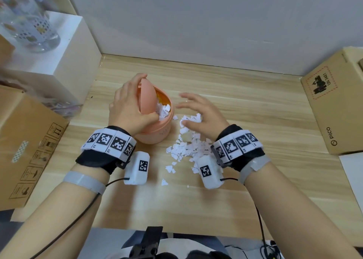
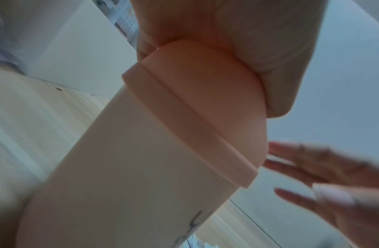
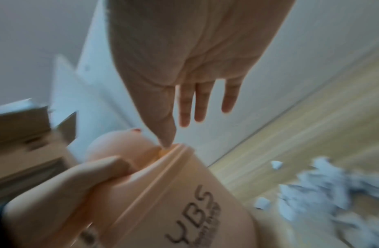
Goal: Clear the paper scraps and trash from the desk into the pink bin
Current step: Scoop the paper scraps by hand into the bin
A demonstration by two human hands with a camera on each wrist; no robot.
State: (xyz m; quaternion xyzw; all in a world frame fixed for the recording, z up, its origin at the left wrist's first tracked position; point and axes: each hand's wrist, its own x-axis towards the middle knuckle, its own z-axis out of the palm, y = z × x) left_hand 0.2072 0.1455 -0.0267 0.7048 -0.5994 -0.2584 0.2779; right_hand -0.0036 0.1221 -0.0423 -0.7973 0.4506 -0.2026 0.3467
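Note:
A pink bin (image 1: 157, 133) stands on the wooden desk (image 1: 255, 121), its swing lid (image 1: 147, 97) tipped up. White scraps (image 1: 163, 109) fill its mouth. My left hand (image 1: 129, 105) grips the lid and rim, thumb at the opening; the left wrist view shows the bin (image 2: 141, 151) under my palm (image 2: 269, 58). My right hand (image 1: 196, 111) hovers open just right of the bin, fingers spread, above a pile of torn paper scraps (image 1: 188, 146). In the right wrist view its fingers (image 3: 201, 104) are straight and hold nothing, with the bin (image 3: 173, 201) below and scraps (image 3: 332, 193) to the right.
A cardboard box (image 1: 29, 150) lies at the left desk edge, with a white box (image 1: 59, 48) and a glass bottle (image 1: 25, 22) behind it. A PICO carton (image 1: 334, 105) sits at the right. The wall runs close behind the bin.

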